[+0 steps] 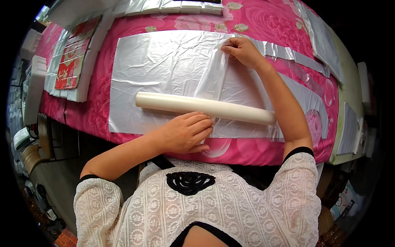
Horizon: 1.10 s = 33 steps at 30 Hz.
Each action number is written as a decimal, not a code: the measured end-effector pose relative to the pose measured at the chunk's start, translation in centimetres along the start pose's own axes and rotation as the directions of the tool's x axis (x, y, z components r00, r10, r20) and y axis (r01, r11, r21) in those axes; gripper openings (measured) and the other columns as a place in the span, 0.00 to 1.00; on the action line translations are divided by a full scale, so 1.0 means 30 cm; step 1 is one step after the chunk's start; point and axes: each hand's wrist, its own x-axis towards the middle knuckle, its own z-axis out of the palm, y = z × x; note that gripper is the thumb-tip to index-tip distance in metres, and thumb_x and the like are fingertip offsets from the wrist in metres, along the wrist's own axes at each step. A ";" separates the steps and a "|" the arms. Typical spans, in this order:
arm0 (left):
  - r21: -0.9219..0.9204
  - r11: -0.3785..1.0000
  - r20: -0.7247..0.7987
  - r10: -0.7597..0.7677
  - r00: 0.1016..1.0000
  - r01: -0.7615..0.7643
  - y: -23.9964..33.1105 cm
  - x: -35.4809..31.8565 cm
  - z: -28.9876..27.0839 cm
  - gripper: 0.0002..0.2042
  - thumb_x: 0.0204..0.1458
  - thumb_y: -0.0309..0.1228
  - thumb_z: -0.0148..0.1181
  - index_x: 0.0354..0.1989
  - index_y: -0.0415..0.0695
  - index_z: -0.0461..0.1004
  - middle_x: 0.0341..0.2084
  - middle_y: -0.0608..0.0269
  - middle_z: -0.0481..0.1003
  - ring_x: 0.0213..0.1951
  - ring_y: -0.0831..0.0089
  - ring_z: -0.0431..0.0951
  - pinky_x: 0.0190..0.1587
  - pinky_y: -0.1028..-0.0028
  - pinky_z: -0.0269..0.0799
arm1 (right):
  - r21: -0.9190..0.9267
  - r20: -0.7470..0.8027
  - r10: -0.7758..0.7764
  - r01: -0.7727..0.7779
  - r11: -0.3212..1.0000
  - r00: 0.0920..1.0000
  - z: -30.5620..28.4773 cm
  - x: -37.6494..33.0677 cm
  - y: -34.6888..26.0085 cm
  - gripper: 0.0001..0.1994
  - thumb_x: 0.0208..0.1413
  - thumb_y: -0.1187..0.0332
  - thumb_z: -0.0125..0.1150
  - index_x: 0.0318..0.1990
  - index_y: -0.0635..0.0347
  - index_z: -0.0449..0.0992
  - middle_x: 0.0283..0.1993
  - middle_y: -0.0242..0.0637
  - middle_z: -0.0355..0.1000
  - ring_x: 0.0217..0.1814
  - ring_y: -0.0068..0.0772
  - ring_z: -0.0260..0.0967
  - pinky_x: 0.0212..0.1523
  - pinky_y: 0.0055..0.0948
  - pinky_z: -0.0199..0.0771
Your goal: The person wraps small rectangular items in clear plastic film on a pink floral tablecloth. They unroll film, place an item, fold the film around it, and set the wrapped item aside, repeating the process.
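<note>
Thin, wrinkled silvery-white plastic sheets (156, 61) lie spread on the table. My right hand (243, 51) is at the far side of the stack, thumb and fingers pinched on the edge of a plastic sheet (212, 74). A fold of that sheet runs from the pinch down toward a white tube (177, 103). The tube lies crosswise on the sheets, slightly tilted down to the right. My left hand (190, 131) lies flat at the tube's near side, fingertips by its middle and thumb apart; it grips nothing. My right forearm passes over the tube's right end.
A pink rose-patterned cloth (92, 107) covers the table. At the left stand stacked white folded bundles (78, 95) with a red patterned card (76, 57) on top. More white bundles (173, 7) line the far edge. Folded plastic (319, 41) lies at the far right.
</note>
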 end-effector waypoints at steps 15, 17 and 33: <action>0.067 0.992 0.272 -0.121 0.955 0.107 0.101 -0.062 0.067 0.42 0.49 0.59 0.42 0.60 0.30 0.54 0.62 0.42 0.51 0.66 0.54 0.47 0.67 0.57 0.35 | -0.211 0.032 -0.156 0.160 0.964 0.987 0.163 -0.384 -0.219 0.25 0.50 0.63 0.61 0.57 0.59 0.66 0.51 0.42 0.69 0.48 0.35 0.67 0.48 0.29 0.66; 0.079 0.991 0.270 -0.129 0.954 0.111 0.109 -0.064 0.081 0.42 0.49 0.59 0.42 0.60 0.30 0.54 0.63 0.43 0.51 0.66 0.54 0.47 0.67 0.57 0.36 | -0.394 0.113 -0.265 0.288 0.873 0.957 0.280 -0.514 -0.230 0.24 0.46 0.71 0.61 0.55 0.57 0.68 0.47 0.43 0.69 0.49 0.45 0.65 0.50 0.36 0.65; 0.026 0.989 0.267 -0.144 0.953 0.143 0.093 -0.080 0.069 0.41 0.44 0.51 0.55 0.63 0.36 0.51 0.65 0.49 0.48 0.67 0.58 0.45 0.66 0.56 0.38 | -0.443 -0.180 -0.267 0.164 0.882 0.947 0.083 -0.589 -0.125 0.23 0.45 0.76 0.59 0.53 0.56 0.70 0.49 0.40 0.70 0.50 0.43 0.65 0.52 0.36 0.63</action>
